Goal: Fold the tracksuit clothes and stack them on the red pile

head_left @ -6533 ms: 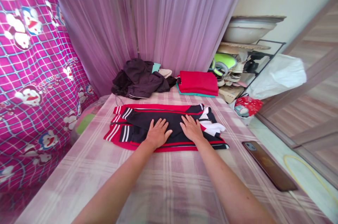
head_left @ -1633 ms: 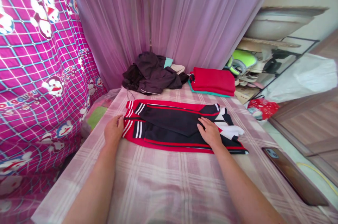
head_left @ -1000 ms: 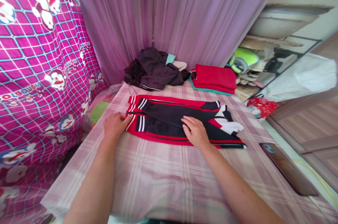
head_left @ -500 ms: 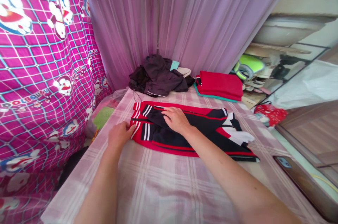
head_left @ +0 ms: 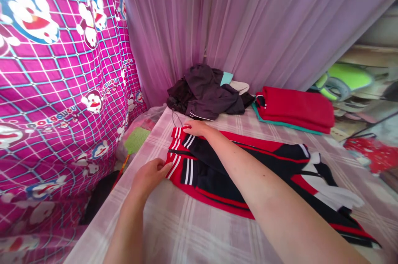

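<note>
A red, black and white garment (head_left: 224, 177) lies flat across the plaid-covered table, its striped red hem at the left end. My left hand (head_left: 153, 176) pinches the near corner of that hem, thumb and fingers together. At the far corner of the same striped hem, my right hand (head_left: 196, 128) has its fingers closed on the edge. My right forearm passes over the middle of the garment and hides part of it. Black cuffs with white stripes rest just right of the hem.
Behind the garment lies a heap of dark clothes (head_left: 211, 92). Folded red cloth (head_left: 295, 106) sits on a green one at the back right. A pink patterned curtain (head_left: 71, 90) hangs at the left, beside a green fly swatter (head_left: 137, 139). Purple curtains close off the back.
My right hand has moved from the middle of the garment left to the far corner of the hem. My left hand stays at the near corner. The view has shifted closer and to the left.
</note>
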`<state>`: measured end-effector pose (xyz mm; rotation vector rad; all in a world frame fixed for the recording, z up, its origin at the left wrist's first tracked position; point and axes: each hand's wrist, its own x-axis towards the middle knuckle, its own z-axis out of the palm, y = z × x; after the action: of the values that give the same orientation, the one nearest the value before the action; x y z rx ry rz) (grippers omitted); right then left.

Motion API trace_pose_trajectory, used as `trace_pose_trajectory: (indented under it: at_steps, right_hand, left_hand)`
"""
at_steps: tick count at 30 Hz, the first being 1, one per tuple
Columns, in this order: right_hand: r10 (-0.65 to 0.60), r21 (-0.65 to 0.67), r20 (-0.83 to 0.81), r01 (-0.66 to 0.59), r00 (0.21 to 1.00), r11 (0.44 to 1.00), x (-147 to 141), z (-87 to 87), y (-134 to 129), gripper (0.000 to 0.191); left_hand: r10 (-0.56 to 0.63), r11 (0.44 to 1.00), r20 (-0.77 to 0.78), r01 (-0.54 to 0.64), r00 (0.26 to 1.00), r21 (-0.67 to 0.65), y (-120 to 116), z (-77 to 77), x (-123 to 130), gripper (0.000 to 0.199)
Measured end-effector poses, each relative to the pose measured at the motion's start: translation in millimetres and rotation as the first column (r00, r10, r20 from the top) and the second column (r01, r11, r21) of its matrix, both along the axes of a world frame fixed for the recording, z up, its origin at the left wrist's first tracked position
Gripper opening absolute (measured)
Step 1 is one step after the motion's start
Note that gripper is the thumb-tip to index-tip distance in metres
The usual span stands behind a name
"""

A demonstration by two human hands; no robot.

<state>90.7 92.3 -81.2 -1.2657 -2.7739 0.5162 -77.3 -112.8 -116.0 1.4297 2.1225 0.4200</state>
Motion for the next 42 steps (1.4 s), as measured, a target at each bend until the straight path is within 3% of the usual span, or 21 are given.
trace_pose_trajectory:
  at_steps: [3,6,8,11,15,20,24,27,31,33,35,36,39,42]
  right_hand:
    - [0.054,-0.041,0.023,-0.053,0.998,0.998,-3.1,4.7,7.6,0.026]
    - [0.063,-0.111,-0.03,-0.066,0.998,0.992,7.4,17.3,13.3,0.02]
    - [0.052,-0.157,-0.107,-0.069,0.993,0.985,23.0,28.6,16.8,0.02]
    - [0.045,-0.2,-0.216,-0.089,0.975,0.976,58.8,44.8,21.7,0.025]
    - [0.004,-0.238,-0.309,-0.081,0.951,0.968,122.4,54.0,26.3,0.028]
    - [-0.12,-0.212,-0.362,0.044,0.924,0.976,206.5,34.9,20.5,0.019]
    - [-0.226,-0.256,-0.408,0.127,0.885,0.958,253.0,2.9,3.7,0.019]
    - [-0.347,-0.348,-0.408,0.207,0.845,0.914,269.6,-16.7,-9.8,0.029]
    - [-0.511,-0.409,-0.423,0.345,0.748,0.845,279.7,-24.2,-21.4,0.033]
    - [-0.548,-0.394,-0.457,0.393,0.701,0.831,282.0,-22.1,-26.6,0.03]
    - [-0.55,-0.362,-0.451,0.42,0.703,0.833,281.4,-18.6,-33.5,0.033]
    - [-0.535,-0.327,-0.421,0.428,0.732,0.843,279.9,-16.6,-37.8,0.036]
    - [-0.498,-0.102,-0.264,0.489,0.826,0.866,273.0,-9.8,-54.0,0.046]
    - [-0.543,0.131,-0.184,0.568,0.819,0.812,272.0,-3.1,-74.1,0.045]
  left_hand:
    - [0.015,0.997,0.298,-0.038,0.954,0.07,-0.4,-3.1,-0.8,0.042]
    - [-0.016,0.984,0.597,-0.093,0.802,0.151,-0.7,9.1,7.8,0.049]
    - [-0.046,0.971,0.675,-0.125,0.736,0.203,-0.9,22.9,19.4,0.051]
    - [-0.098,0.943,0.7,-0.159,0.708,0.294,-0.7,42.2,45.4,0.049]
    - [-0.178,0.913,0.594,-0.092,0.784,0.396,1.6,57.0,94.8,0.039]
    - [-0.359,0.869,0.214,0.242,0.909,0.431,4.2,66.6,172.1,0.022]
    - [-0.541,0.794,-0.034,0.524,0.84,0.309,5.1,62.2,227.2,0.018]
    - [-0.62,0.744,-0.109,0.626,0.777,0.235,4.9,51.5,250.9,0.017]
    - [-0.665,0.697,-0.1,0.663,0.74,0.273,3.2,40.8,256.9,0.019]
    - [-0.71,0.655,-0.027,0.674,0.704,0.341,6.0,40.4,250.3,0.021]
    - [-0.729,0.637,0.046,0.653,0.683,0.41,16.0,42.6,237.4,0.022]
    - [-0.718,0.646,0.068,0.626,0.693,0.436,24.6,44.0,228.8,0.023]
    - [-0.488,0.75,-0.036,0.44,0.872,0.494,62.3,44.3,198.9,0.024]
    - [-0.292,0.882,-0.112,0.313,0.95,0.351,104.8,36.8,173.9,0.038]
